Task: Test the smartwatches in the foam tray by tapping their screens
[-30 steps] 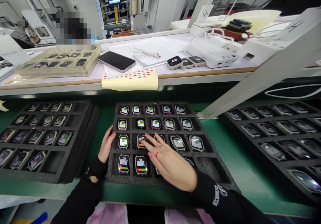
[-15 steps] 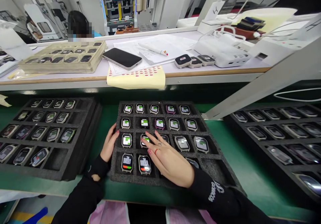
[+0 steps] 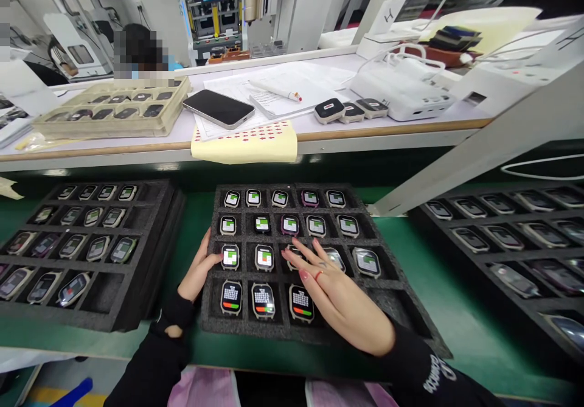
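A black foam tray [image 3: 283, 332] in front of me holds rows of smartwatch bodies without straps. Most of their lit screens show white and green blocks; in the nearest row, several show text above a red and green bar. My left hand [image 3: 197, 270] grips the tray's left edge, thumb over the rim beside a watch [image 3: 230, 257] and fingers along the side. My right hand [image 3: 340, 294] is open, fingers spread over the third row. Its fingertips reach a watch [image 3: 293, 250] in the third column, partly covered; whether they press the screen I cannot tell.
More foam trays with watches stand at left [image 3: 103, 309] and right [image 3: 479, 297] on the green bench [image 3: 479, 346]. A slanted white post [image 3: 456, 151] rises at right. On the shelf lie a phone [image 3: 219, 109], papers, three dark watch-like pieces [image 3: 329, 110] and a cream parts tray [image 3: 166, 115].
My right hand has moved right, from the second column to the third, uncovering a watch in the third row and one in the nearest row. My left hand stays at the tray's edge.
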The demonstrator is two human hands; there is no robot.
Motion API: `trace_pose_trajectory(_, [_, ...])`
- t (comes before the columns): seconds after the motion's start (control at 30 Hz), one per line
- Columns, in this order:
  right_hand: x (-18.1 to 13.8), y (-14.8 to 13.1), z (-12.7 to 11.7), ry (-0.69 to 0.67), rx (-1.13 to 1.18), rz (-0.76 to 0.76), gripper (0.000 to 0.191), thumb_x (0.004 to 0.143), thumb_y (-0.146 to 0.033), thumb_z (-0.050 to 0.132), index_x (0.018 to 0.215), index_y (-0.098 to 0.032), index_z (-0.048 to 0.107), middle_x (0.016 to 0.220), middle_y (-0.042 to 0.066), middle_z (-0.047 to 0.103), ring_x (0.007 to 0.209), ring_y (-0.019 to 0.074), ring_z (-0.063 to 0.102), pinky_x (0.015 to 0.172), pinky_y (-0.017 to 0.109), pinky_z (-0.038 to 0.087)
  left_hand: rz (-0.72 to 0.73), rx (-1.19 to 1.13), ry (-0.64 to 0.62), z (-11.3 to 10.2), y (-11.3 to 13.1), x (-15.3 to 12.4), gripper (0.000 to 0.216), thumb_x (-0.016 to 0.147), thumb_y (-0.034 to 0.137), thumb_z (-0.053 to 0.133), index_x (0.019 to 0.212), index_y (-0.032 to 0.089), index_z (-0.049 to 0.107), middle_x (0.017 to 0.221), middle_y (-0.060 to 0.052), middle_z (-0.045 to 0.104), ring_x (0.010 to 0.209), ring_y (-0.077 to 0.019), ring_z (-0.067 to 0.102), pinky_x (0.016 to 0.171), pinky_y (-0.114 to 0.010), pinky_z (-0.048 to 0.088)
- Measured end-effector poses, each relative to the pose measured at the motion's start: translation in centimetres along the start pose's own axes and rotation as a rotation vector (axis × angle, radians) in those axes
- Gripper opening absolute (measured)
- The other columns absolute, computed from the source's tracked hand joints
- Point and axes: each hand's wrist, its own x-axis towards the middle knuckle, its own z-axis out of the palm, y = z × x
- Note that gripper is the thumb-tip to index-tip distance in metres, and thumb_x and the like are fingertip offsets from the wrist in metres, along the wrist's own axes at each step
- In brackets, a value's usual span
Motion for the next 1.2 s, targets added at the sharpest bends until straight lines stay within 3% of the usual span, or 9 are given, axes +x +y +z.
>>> trace_pose_trajectory(0.3, [2.1, -1.9, 1.8, -0.022, 0.028, -0.086, 0.044, 0.105, -0.016, 0.022, 0.133, -0.002, 0.052, 0.128, 0.019, 0.059, 0.139, 0.0266, 0.031, 0.115, 0.061, 0.026, 0.010, 0.075, 0.039, -0.4, -0.9, -0.1, 0.078, 0.076, 0.027, 0.070, 0.147, 0.029, 0.038, 0.151, -0.002, 0.040, 0.142, -0.0330, 0.029, 0.118, -0.044, 0.024])
trace_pose_trajectory(0.53, [2.5, -1.8, 2.8, -0.038, -0.009, -0.099, 0.043, 0.104, -0.014, 0.023, 0.131, -0.001, 0.054, 0.126, 0.019, 0.060, 0.139, 0.0284, 0.031, 0.116, 0.060, 0.025, 0.001, 0.083, 0.047, 0.1, -0.5, -0.4, 0.076, 0.078, 0.029, 0.068, 0.148, 0.027, 0.036, 0.150, -0.004, 0.042, 0.139, -0.0320, 0.035, 0.118, -0.043, 0.024])
trace_pose_trajectory(0.77, [1.5, -1.1, 1.4, 0.084, 0.075, -0.037, 0.041, 0.106, -0.017, 0.024, 0.137, -0.006, 0.049, 0.131, 0.014, 0.058, 0.139, 0.0261, 0.031, 0.117, 0.062, 0.020, 0.007, 0.103, 0.053, -0.1, -0.8, -0.3, 0.078, 0.076, 0.032, 0.068, 0.148, 0.025, 0.036, 0.144, -0.007, 0.049, 0.138, -0.0335, 0.036, 0.117, -0.045, 0.023])
trace_pose_trajectory(1.03, [-0.7, 0.0, 0.1, 0.158, 0.091, 0.017, 0.040, 0.106, -0.018, 0.028, 0.144, -0.022, 0.043, 0.136, 0.007, 0.055, 0.139, 0.0247, 0.032, 0.118, 0.061, 0.016, 0.030, 0.133, 0.034, -0.4, -1.2, -0.1, 0.083, 0.076, 0.035, 0.069, 0.149, 0.025, 0.032, 0.148, -0.007, 0.044, 0.137, -0.0344, 0.038, 0.116, -0.046, 0.026])
trace_pose_trajectory(1.2, [-1.3, 0.1, -0.6, 0.150, 0.115, 0.067, 0.039, 0.107, -0.020, 0.027, 0.141, -0.018, 0.046, 0.138, 0.008, 0.053, 0.138, 0.0246, 0.033, 0.118, 0.060, 0.016, 0.023, 0.175, 0.037, -0.2, -1.0, -0.2, 0.086, 0.075, 0.032, 0.071, 0.150, 0.025, 0.029, 0.148, -0.007, 0.044, 0.136, -0.0331, 0.038, 0.116, -0.045, 0.028])
